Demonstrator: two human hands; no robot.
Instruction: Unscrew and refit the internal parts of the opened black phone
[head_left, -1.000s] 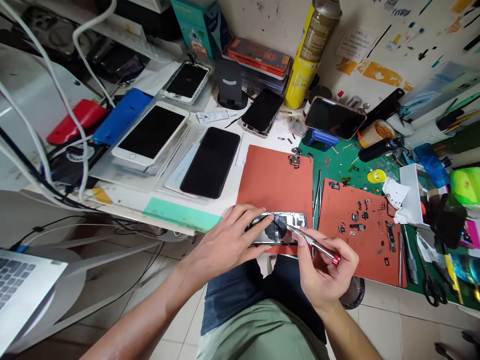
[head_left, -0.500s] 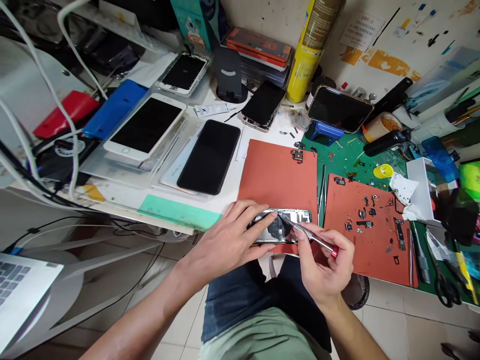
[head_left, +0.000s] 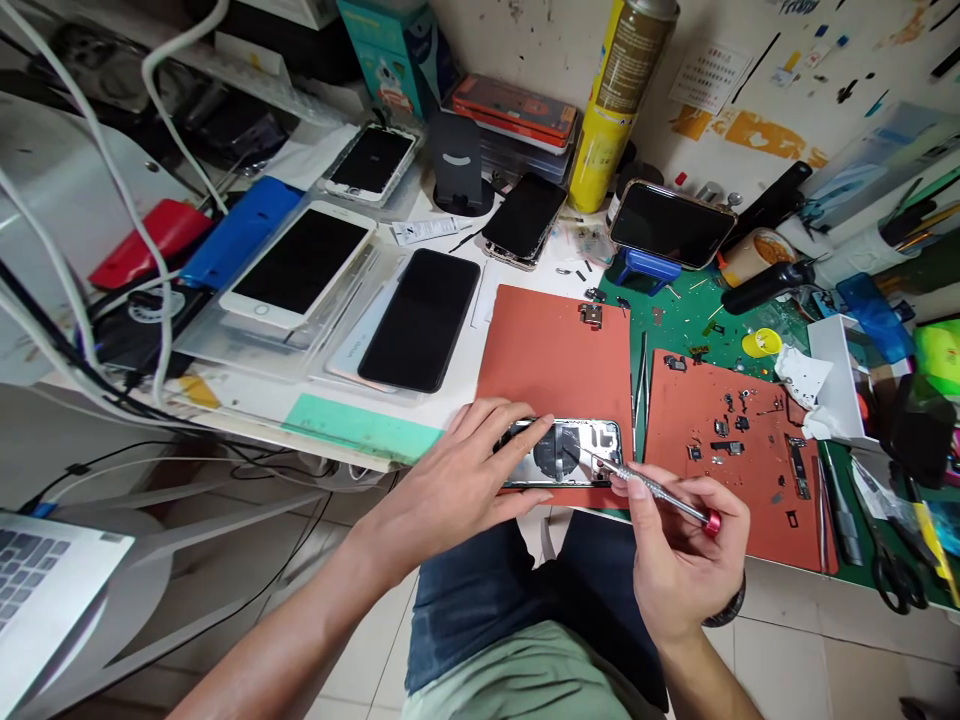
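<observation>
An opened phone housing [head_left: 604,440] lies at the front edge of an orange-brown mat [head_left: 555,350], its silver inside and a dark round patch facing up. My left hand [head_left: 480,460] grips its left part, fingers across the top and thumb along the near edge, hiding that end. In my right hand [head_left: 686,550] is a slim precision screwdriver [head_left: 660,490] with a knurled silver handle and a red end cap. Its thin tip points left, over the housing near the round patch; I cannot tell whether it touches.
On the right, a second mat [head_left: 720,520] bears several small phone parts, with tweezers [head_left: 640,390] between the mats. Scissors [head_left: 896,570] lie far right. A black phone [head_left: 421,320], a white phone [head_left: 300,265] and a yellow spray can [head_left: 600,150] stand or lie behind.
My right hand has moved right and slightly down with the screwdriver, drawing its tip away from the housing's upper middle. My left hand stays on the housing. The view has shifted slightly.
</observation>
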